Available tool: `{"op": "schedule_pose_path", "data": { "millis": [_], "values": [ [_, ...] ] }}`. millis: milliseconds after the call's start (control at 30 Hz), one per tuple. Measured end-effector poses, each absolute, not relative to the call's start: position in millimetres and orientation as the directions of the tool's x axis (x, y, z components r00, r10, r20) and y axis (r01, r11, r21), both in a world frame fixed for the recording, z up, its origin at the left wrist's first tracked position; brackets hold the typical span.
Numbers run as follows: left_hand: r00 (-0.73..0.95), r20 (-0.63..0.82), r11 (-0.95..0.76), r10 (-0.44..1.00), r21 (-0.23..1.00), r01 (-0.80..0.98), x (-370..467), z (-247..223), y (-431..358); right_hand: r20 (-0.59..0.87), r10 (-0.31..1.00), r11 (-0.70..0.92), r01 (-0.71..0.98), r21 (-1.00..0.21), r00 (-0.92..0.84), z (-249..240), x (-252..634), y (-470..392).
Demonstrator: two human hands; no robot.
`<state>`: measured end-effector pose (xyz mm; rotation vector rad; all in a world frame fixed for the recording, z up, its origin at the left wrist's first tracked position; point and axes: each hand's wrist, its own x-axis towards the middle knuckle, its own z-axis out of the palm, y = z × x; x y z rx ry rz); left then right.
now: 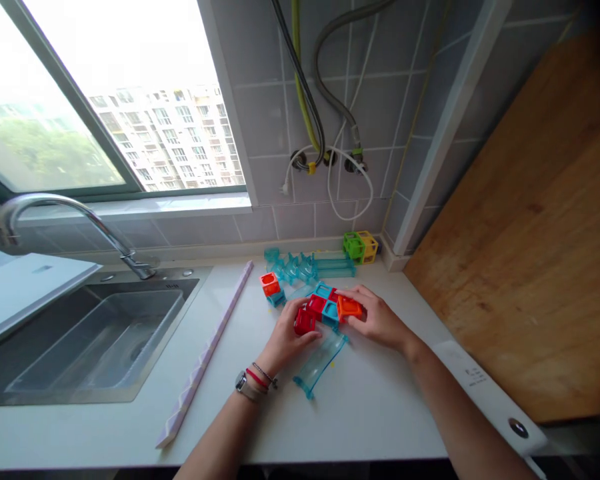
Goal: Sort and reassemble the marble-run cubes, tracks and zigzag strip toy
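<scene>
A joined group of red, blue and orange toy cubes is held between both hands above the white counter. My left hand grips the red cube at its left end, thumb in front. At the right end my right hand closes its thumb and fingers on the orange cube. A clear teal track piece lies just in front of the group. To the left stands an orange cube joined to a blue one. Behind are several teal pieces.
Green and yellow cubes sit by the back wall. A long pale strip lies left, beside the sink with its faucet. At right are a white device and a leaning wooden board.
</scene>
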<state>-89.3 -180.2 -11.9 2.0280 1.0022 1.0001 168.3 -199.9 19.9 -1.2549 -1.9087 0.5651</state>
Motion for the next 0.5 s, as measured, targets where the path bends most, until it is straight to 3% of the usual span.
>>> {"op": "schedule_pose_path", "data": {
  "millis": [200, 500],
  "values": [
    [0.419, 0.367, -0.522, 0.830, 0.775, 0.356, -89.8, -13.9, -178.0, 0.297, 0.910, 0.413, 0.596, -0.689, -0.288, 18.3, 179.9, -195.0],
    [0.432, 0.341, -0.507, 0.835, 0.782, 0.363, -91.6, -20.9, -176.3, 0.380, 0.900, 0.433, 0.534, -0.726, -0.213, 9.6, 165.5, -193.8]
  ]
}}
